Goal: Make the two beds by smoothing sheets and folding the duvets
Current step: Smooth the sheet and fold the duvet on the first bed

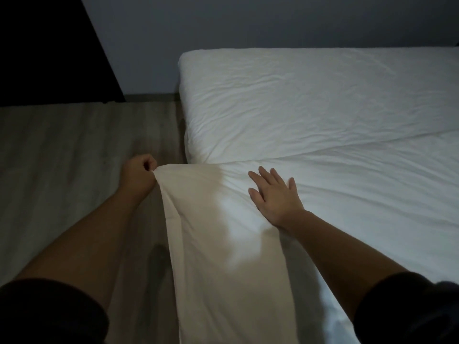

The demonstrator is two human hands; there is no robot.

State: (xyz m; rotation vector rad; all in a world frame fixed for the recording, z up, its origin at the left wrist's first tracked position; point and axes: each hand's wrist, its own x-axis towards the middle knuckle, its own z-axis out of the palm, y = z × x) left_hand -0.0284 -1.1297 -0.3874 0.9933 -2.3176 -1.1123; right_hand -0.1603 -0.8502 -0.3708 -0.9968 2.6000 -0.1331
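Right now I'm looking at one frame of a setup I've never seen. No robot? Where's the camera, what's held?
No robot: a person works bare-handed, so the grips are two hands. The single picture comes from a wide-angle camera on the person's head, looking forward and down, which is why they enter from the bottom edge. The left hand pinches a corner of a white cover, probably the duvet, held out past the bed's side above the wood floor. The right hand lies flat, fingers straight, on that cover. Beyond it, a wrinkled white sheet covers the mattress up to the grey wall.
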